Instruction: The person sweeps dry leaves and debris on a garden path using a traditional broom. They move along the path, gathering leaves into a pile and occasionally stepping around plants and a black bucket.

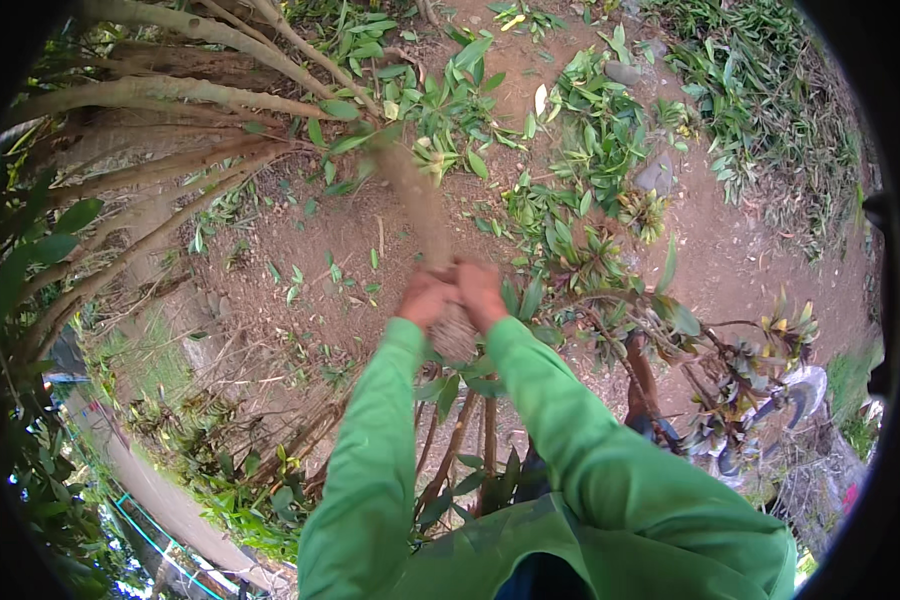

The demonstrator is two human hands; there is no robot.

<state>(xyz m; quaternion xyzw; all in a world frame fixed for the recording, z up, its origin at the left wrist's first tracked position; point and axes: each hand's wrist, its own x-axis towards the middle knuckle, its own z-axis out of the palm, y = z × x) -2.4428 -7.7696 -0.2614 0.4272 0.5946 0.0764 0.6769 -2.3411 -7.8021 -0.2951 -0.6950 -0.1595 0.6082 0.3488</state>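
My left hand [425, 297] and my right hand [480, 291] are close together in the middle of the view, both closed around a thick, blurred wooden shaft [424, 206]. It runs from my hands up and left, where its far end blurs among leaves by the shrub stems. Just below my hands is a rounded, brownish, blurred end [452, 336]; whether it belongs to the shaft I cannot tell. Green sleeves cover both arms.
Long bare shrub stems [187, 90] fan out at the upper left. Cut leafy sprigs [600, 135] lie on the brown soil. Leafy stems [457, 442] rise under my arms. At the right, another person's leg [640, 382] shows behind a branching plant [712, 352]. Stones lie at the upper right.
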